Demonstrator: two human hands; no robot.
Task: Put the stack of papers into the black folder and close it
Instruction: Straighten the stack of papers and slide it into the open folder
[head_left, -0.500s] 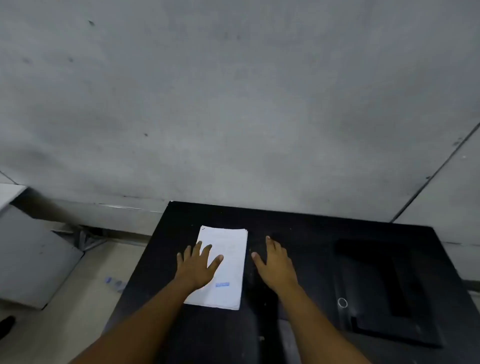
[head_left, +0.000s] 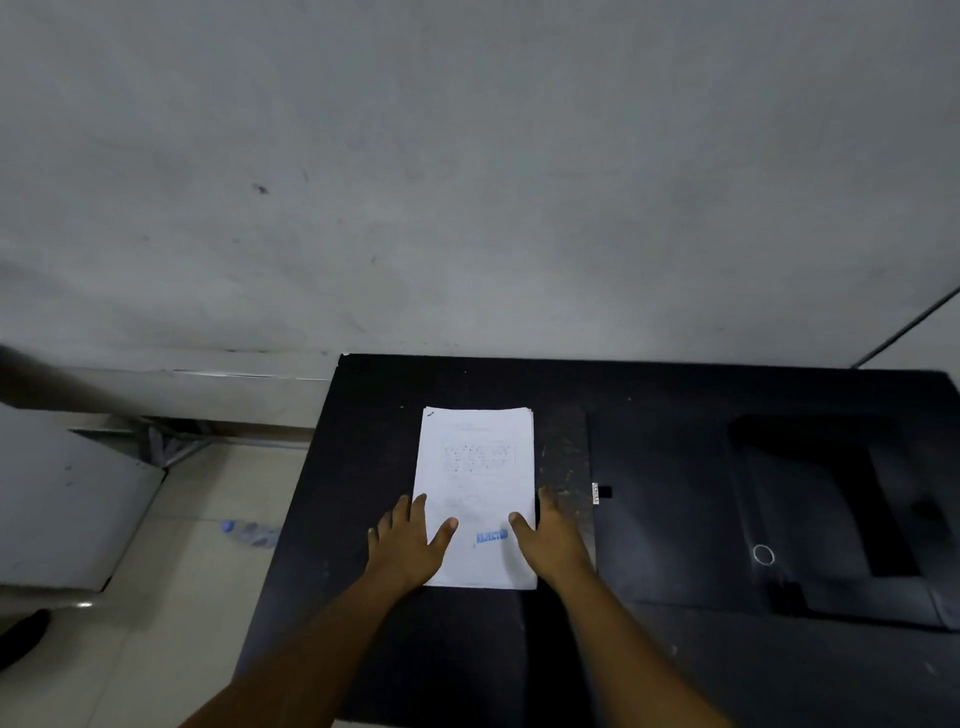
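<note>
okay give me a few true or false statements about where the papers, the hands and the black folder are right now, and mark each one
1. The stack of papers lies flat on the black table. True.
2. The left hand and right hand rest on opposite sides of the stack's near end. True.
3. The papers are already inside the black folder. False: the folder lies to their right, with no papers in it.
4. The blue stamp sits at the sheet's far end. False: it is near the hands.
5. One hand has the stack lifted in a grip. False: both hands are open, fingers spread.

Black folder (head_left: 831, 519) cut by right edge; papers' (head_left: 475, 467) print unreadable (too small).
</note>
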